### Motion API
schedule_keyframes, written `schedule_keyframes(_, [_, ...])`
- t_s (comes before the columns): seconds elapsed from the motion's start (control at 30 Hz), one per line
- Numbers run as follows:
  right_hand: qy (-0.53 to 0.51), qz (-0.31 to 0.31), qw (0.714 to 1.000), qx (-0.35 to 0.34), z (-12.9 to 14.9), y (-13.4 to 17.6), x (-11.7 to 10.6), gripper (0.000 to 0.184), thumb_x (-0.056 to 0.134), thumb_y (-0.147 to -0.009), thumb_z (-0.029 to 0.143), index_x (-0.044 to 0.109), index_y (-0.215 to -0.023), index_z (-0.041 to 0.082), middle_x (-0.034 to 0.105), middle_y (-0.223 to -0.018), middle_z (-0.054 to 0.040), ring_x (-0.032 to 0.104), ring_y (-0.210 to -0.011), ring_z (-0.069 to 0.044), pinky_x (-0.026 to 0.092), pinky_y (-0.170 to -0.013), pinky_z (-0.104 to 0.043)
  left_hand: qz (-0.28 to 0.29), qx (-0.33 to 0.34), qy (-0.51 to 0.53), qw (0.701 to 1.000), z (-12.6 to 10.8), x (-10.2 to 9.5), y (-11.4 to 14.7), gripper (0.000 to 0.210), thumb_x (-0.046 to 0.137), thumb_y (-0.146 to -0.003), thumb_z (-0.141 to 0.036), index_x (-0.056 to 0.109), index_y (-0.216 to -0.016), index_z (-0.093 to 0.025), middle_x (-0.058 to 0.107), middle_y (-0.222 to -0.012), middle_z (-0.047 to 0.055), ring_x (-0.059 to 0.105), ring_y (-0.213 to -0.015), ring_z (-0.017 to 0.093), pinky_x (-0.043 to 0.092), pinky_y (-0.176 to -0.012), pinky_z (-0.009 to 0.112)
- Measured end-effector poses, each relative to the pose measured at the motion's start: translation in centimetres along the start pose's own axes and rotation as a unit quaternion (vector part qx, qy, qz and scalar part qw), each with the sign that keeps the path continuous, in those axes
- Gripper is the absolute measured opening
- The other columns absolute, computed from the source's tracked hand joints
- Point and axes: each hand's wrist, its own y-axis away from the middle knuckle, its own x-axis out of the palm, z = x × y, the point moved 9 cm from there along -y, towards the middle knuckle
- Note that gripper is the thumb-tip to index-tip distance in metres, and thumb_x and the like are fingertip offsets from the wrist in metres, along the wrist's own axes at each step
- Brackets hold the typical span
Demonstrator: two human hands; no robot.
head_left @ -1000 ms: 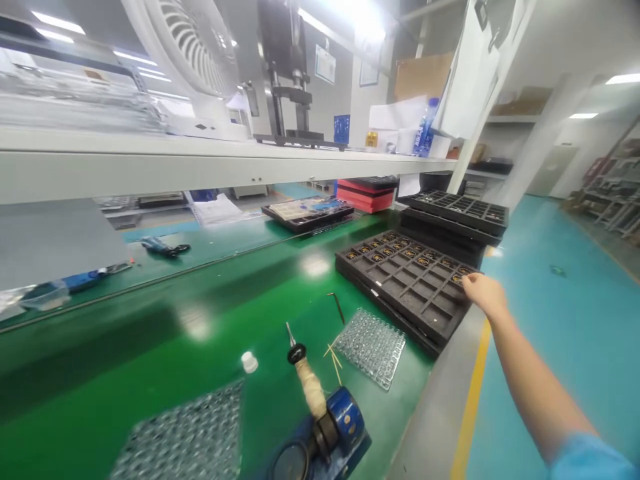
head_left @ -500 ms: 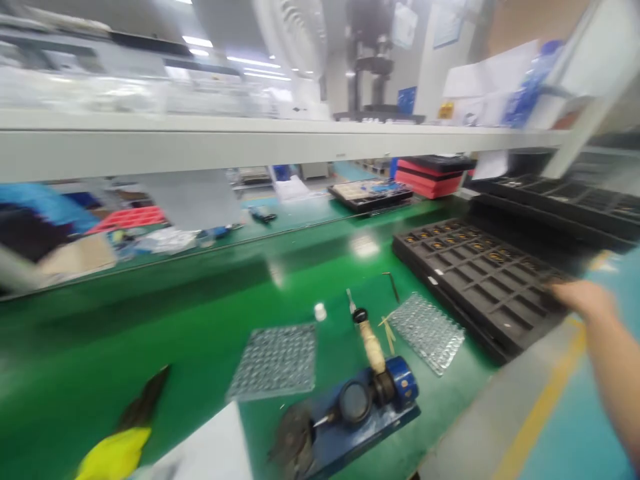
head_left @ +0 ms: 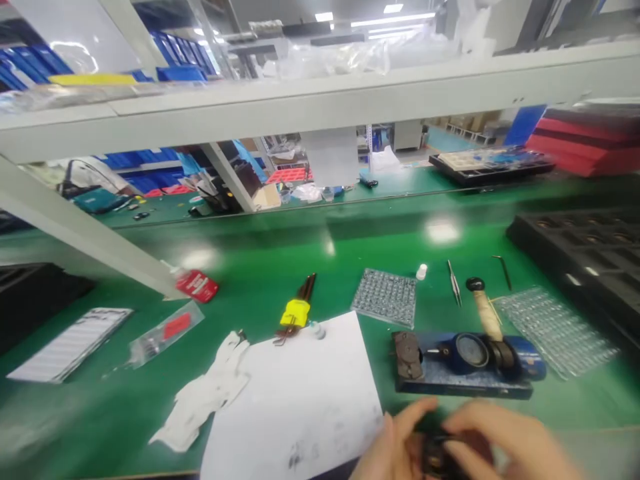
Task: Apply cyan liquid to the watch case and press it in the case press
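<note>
At the bottom edge my left hand (head_left: pixel 393 443) and my right hand (head_left: pixel 505 440) are close together, both closed around a small black part (head_left: pixel 433 457). It has a brassy spot on it; blur and my fingers hide its exact kind. Just beyond my hands lies a blue bench fixture (head_left: pixel 465 383) with a round dial, a cream-wrapped handle with a black knob, and a dark block at its left end. To the left of my hands a white sheet of paper (head_left: pixel 300 400) with dark smudges lies on the green bench.
Behind the fixture are a clear tray of small parts (head_left: pixel 386 297), a white cap (head_left: pixel 421 271), tweezers (head_left: pixel 454 283) and a hex key (head_left: pixel 503 272). A yellow hex key set (head_left: pixel 295 312) and crumpled white cloth (head_left: pixel 207 393) lie left. A black foam tray (head_left: pixel 590 267) stands right.
My view has swung left. My right hand, which was at the black foam tray, is now in front of the fixture with the black part, and my left hand has come into view beside it.
</note>
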Motion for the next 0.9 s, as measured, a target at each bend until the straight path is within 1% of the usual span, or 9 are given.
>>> schedule_keyframes(0.07, [-0.016, 0.027, 0.999, -0.029, 2.2, -0.7, 3.5, 0.038, 0.043, -0.116, 0.040, 0.068, -0.092, 0.025, 0.073, -0.077, 0.0036, 0.073, -0.064, -0.009, 0.059, -0.060, -0.012, -0.027, 0.024, 0.040, 0.999, 0.0, -0.8, -0.1, 0.071, 0.063, -0.089, -0.078, 0.074, -0.135, -0.025, 0.078, -0.091, 0.009, 0.068, -0.061, 0.013, 0.048, -0.055, 0.019])
schedule_keyframes(0.13, [0.003, -0.016, 0.999, -0.041, 3.2, -1.5, 5.5, 0.036, 0.040, -0.117, 0.034, 0.069, -0.098, 0.024, 0.075, -0.087, -0.0013, 0.076, -0.076, -0.013, 0.062, -0.068, -0.017, -0.046, 0.063, 0.046, 0.996, -0.9, -1.8, 0.4, 0.065, 0.068, -0.086, -0.077, 0.077, -0.128, -0.028, 0.071, -0.070, 0.002, 0.056, -0.043, 0.009, 0.034, -0.040, 0.017])
schedule_keyframes(0.2, [0.042, -0.054, 0.995, -0.079, 4.1, -1.7, 7.0, 0.026, 0.046, -0.114, 0.024, 0.070, -0.105, 0.021, 0.075, -0.095, -0.0060, 0.075, -0.082, -0.016, 0.063, -0.071, -0.022, -0.063, 0.091, 0.061, 0.992, -2.1, -2.6, 1.3, 0.064, 0.069, -0.083, -0.080, 0.078, -0.123, -0.031, 0.069, -0.068, -0.001, 0.051, -0.038, 0.007, 0.031, -0.036, 0.017])
schedule_keyframes(0.33, [0.089, -0.059, 0.974, -0.202, 6.4, -1.2, 8.9, 0.021, 0.052, -0.107, 0.011, 0.072, -0.105, 0.015, 0.078, -0.100, -0.0106, 0.071, -0.082, -0.021, 0.061, -0.070, -0.030, -0.133, 0.078, 0.081, 0.985, -4.2, -3.0, 3.8, 0.057, 0.076, -0.084, -0.072, 0.076, -0.125, -0.032, 0.072, -0.096, 0.001, 0.066, -0.075, 0.010, 0.050, -0.070, 0.019])
schedule_keyframes(0.4, [0.072, -0.024, 0.969, -0.235, 7.0, -1.1, 9.6, 0.020, 0.053, -0.105, 0.008, 0.071, -0.099, 0.015, 0.080, -0.103, -0.0093, 0.069, -0.079, -0.021, 0.059, -0.069, -0.032, -0.172, 0.063, 0.062, 0.981, -5.1, -3.0, 4.9, 0.062, 0.079, -0.081, -0.072, 0.076, -0.125, -0.030, 0.070, -0.096, 0.002, 0.063, -0.086, 0.012, 0.048, -0.083, 0.020])
schedule_keyframes(0.47, [0.057, 0.022, 0.970, -0.236, 7.1, -1.3, 10.5, 0.021, 0.054, -0.103, 0.006, 0.070, -0.094, 0.016, 0.081, -0.107, -0.0086, 0.069, -0.078, -0.020, 0.056, -0.066, -0.032, -0.189, 0.056, 0.047, 0.979, -5.7, -3.1, 5.5, 0.067, 0.079, -0.077, -0.075, 0.076, -0.125, -0.028, 0.069, -0.093, 0.002, 0.060, -0.086, 0.013, 0.046, -0.082, 0.021])
schedule_keyframes(0.63, [0.060, 0.056, 0.959, -0.272, 7.3, -1.2, 11.6, 0.029, 0.047, -0.111, 0.016, 0.068, -0.092, 0.016, 0.082, -0.099, -0.0083, 0.069, -0.076, -0.018, 0.051, -0.062, -0.031, -0.193, 0.009, 0.054, 0.980, -5.1, -3.7, 5.6, 0.075, 0.085, -0.063, -0.080, 0.075, -0.112, -0.025, 0.069, -0.083, 0.001, 0.054, -0.073, 0.013, 0.037, -0.063, 0.021])
schedule_keyframes(0.8, [0.075, 0.085, 0.954, -0.278, 7.6, -1.8, 12.4, 0.037, 0.036, -0.117, 0.024, 0.069, -0.102, 0.018, 0.082, -0.099, -0.0045, 0.071, -0.076, -0.018, 0.053, -0.065, -0.032, -0.193, 0.007, 0.046, 0.980, -5.9, -3.7, 6.7, 0.064, 0.082, -0.074, -0.075, 0.070, -0.110, -0.024, 0.066, -0.081, -0.002, 0.055, -0.069, 0.010, 0.038, -0.066, 0.021])
schedule_keyframes(0.9, [0.054, 0.036, 0.960, -0.271, 8.0, -2.7, 10.7, 0.030, 0.037, -0.117, 0.025, 0.066, -0.110, 0.018, 0.082, -0.104, -0.0048, 0.072, -0.080, -0.018, 0.057, -0.069, -0.029, -0.198, 0.037, 0.008, 0.979, -7.5, -4.3, 7.2, 0.067, 0.080, -0.074, -0.078, 0.066, -0.111, -0.024, 0.069, -0.081, -0.001, 0.061, -0.066, 0.014, 0.040, -0.063, 0.025])
